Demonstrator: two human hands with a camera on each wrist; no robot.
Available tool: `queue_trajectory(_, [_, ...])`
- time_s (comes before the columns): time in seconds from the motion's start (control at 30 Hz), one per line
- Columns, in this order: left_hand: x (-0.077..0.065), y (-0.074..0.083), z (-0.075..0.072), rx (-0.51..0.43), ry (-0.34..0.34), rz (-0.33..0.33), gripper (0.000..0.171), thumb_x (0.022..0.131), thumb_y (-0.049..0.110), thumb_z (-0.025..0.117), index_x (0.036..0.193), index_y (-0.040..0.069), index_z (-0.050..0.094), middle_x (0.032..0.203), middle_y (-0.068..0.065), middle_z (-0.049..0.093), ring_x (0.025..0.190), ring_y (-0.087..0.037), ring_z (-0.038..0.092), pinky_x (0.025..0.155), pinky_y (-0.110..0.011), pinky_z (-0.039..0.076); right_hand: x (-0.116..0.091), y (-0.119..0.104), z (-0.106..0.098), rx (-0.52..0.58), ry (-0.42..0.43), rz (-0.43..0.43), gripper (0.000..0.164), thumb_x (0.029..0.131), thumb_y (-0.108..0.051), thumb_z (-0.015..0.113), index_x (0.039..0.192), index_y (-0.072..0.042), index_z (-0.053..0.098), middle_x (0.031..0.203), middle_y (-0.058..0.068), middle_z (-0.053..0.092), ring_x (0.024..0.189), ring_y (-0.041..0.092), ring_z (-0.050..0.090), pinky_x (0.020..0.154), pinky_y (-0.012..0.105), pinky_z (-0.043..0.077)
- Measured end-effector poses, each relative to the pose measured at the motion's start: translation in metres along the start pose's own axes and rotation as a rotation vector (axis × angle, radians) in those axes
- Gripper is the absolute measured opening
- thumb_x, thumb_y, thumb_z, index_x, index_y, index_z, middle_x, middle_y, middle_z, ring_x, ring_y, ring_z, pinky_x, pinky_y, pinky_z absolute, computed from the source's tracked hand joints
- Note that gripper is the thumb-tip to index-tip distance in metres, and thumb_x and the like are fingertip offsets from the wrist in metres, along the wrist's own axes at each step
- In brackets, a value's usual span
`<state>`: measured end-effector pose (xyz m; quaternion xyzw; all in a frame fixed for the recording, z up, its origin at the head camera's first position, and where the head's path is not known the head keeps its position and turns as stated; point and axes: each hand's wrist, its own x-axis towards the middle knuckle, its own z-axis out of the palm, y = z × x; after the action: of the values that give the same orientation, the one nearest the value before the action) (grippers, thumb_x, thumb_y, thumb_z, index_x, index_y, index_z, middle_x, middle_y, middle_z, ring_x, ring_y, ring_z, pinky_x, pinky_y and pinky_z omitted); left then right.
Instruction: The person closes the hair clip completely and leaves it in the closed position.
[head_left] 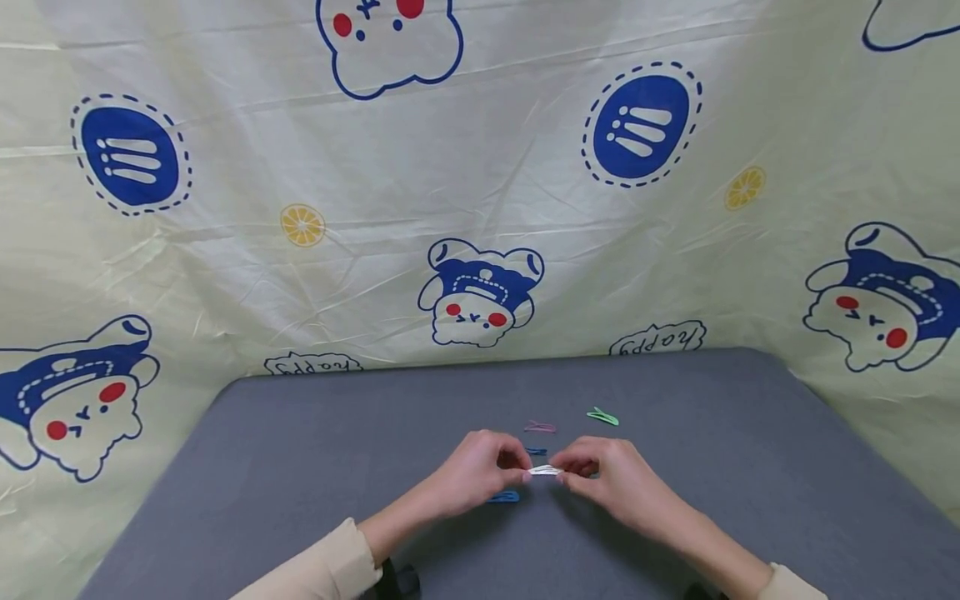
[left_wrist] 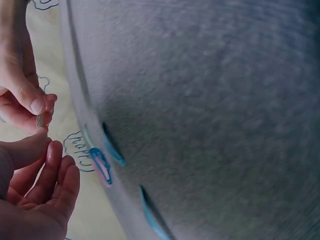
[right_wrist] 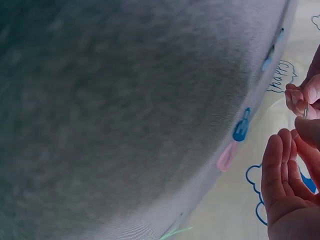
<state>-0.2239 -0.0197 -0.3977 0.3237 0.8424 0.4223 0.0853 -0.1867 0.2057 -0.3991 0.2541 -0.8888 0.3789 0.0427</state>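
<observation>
Between table edges [head_left: 156,498], hands [head_left: 480,467] on clip [head_left: 545,470]

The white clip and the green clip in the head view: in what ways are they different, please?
The white clip is pinched between the left hand and the right hand; the green clip lies on the grey table, untouched.
The white clip runs nearly level across the picture; the green clip slants down to the right.
The white clip is nearer the person; the green clip is closer to the far edge.
Both are small and slim.
</observation>
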Motion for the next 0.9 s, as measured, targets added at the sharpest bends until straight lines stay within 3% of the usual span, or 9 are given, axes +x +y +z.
queue_trajectory(0.53, [0.007,-0.015,0.011,-0.034,-0.051,-0.08,0.01,0.082,0.008,0.08,0.076,0.013,0.073,0.067,0.01,0.063,0.061,-0.003,0.051,0.056,-0.02,0.04,0.008,0.019,0.0,0.029,-0.144,0.035,0.009,0.086,-0.012,0.076,0.094,-0.015,0.077,0.085,-0.012,0.066,0.072,0.004,0.059,0.063,0.025,0.05])
queue_trajectory(0.9, [0.008,-0.013,0.019,0.034,-0.018,-0.057,0.013,0.077,0.006,0.082,0.071,0.01,0.072,0.06,0.013,0.057,0.057,0.001,0.049,0.055,-0.018,0.04,0.012,0.028,0.001,0.052,-0.207,0.089,0.01,0.084,-0.011,0.077,0.093,-0.015,0.077,0.083,-0.01,0.067,0.071,0.005,0.059,0.061,0.024,0.048])
